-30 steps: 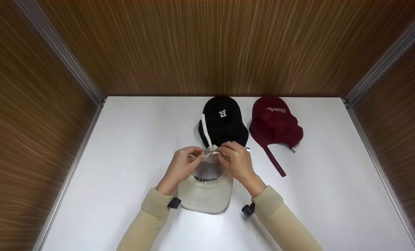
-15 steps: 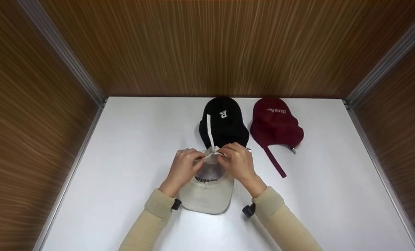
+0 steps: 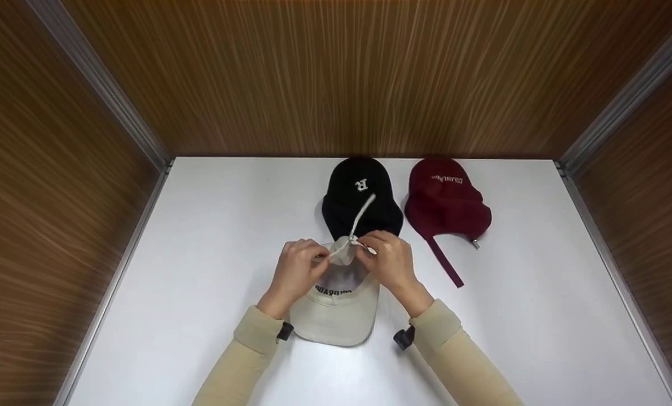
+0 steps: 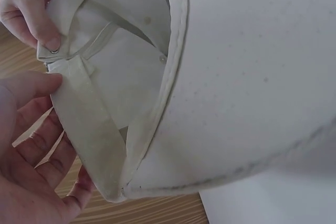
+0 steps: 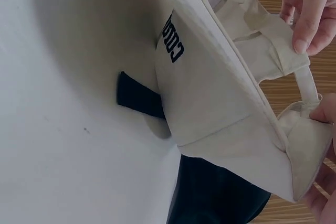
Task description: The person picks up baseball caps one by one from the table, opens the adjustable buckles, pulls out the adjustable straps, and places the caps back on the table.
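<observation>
A cream baseball cap [image 3: 336, 318] is held between both hands, its brim toward the person and its back opening at the far side. The left hand [image 3: 296, 270] pinches the back edge on the strap's side, thumb [image 4: 44, 81] on the near face and fingers behind. At the buckle side, the right hand [image 3: 389, 262] pinches the other edge. A narrow strap [image 5: 306, 83] spans the gap between the hands in the right wrist view. In the head view the strap's loose end [image 3: 364, 211] sticks up beyond the right fingers. The right fingers partly hide the buckle.
Beyond the hands lies a black cap [image 3: 364, 192] with a white letter R. To its right is a dark red cap [image 3: 446, 197], its strap [image 3: 446, 262] unfastened and pointing toward the person. Wood-patterned panels [image 3: 336, 79] enclose the white table [image 3: 217, 197] on three sides.
The strap's loose end has swung from left to right, now leaning rightward over the black cap. Both hands keep their hold on the cream cap and have barely shifted.
</observation>
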Available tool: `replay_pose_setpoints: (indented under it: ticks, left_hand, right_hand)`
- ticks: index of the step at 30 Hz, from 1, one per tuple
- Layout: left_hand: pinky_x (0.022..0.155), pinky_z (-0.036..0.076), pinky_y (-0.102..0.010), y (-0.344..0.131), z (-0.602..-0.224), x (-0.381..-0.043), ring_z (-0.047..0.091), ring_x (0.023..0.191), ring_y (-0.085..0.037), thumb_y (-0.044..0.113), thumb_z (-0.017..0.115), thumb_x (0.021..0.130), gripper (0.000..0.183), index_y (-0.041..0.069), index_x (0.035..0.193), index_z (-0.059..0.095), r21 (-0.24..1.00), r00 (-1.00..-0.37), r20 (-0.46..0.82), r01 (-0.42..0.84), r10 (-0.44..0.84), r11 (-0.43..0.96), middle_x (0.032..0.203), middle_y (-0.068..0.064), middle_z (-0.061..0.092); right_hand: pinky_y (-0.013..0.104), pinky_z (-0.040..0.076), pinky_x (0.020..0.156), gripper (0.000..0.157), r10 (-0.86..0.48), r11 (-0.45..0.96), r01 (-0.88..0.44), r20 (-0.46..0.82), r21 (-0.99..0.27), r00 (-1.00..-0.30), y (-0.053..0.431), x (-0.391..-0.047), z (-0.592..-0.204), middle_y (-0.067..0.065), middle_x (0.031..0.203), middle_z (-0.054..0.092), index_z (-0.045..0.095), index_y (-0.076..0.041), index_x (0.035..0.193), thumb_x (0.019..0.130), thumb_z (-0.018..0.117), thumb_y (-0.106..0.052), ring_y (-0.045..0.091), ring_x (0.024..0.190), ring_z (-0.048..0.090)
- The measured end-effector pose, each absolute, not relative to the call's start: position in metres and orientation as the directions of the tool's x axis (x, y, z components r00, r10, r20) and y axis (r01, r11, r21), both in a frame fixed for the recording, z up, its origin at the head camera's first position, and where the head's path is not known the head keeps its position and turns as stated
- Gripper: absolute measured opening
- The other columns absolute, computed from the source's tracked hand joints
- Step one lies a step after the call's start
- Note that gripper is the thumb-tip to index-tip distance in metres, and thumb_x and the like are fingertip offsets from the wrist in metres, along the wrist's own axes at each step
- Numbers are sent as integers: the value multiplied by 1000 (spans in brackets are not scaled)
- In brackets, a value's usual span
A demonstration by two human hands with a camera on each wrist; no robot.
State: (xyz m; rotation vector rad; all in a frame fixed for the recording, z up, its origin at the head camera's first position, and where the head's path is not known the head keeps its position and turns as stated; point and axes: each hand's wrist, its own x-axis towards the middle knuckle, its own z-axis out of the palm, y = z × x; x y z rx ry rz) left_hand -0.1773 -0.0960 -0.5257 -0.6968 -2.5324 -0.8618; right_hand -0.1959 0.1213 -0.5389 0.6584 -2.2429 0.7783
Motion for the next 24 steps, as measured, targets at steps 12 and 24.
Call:
replay_pose_setpoints:
  ticks: [12, 24]
  left_hand:
    - [79, 47, -43, -105, -528, -173, 64, 77, -19, 11, 75, 85, 3, 8, 84, 75, 496, -822, 489, 539, 294, 681, 82, 0, 70]
    - [82, 47, -43, -110, -528, -171, 64, 79, -18, 12, 73, 88, 5, 8, 86, 76, 530, -838, 490, 506, 241, 681, 83, 0, 69]
  right_hand:
    - [34, 53, 55, 5, -135, 702, -571, 708, -425, -694, 125, -200, -540, 2, 79, 72, 77, -7, 80, 76, 76, -6, 14, 62, 66]
    - [38, 54, 58, 3, -72, 700, -526, 685, -483, -725, 127, -202, -540, 6, 77, 72, 77, -4, 80, 78, 75, -6, 21, 66, 68]
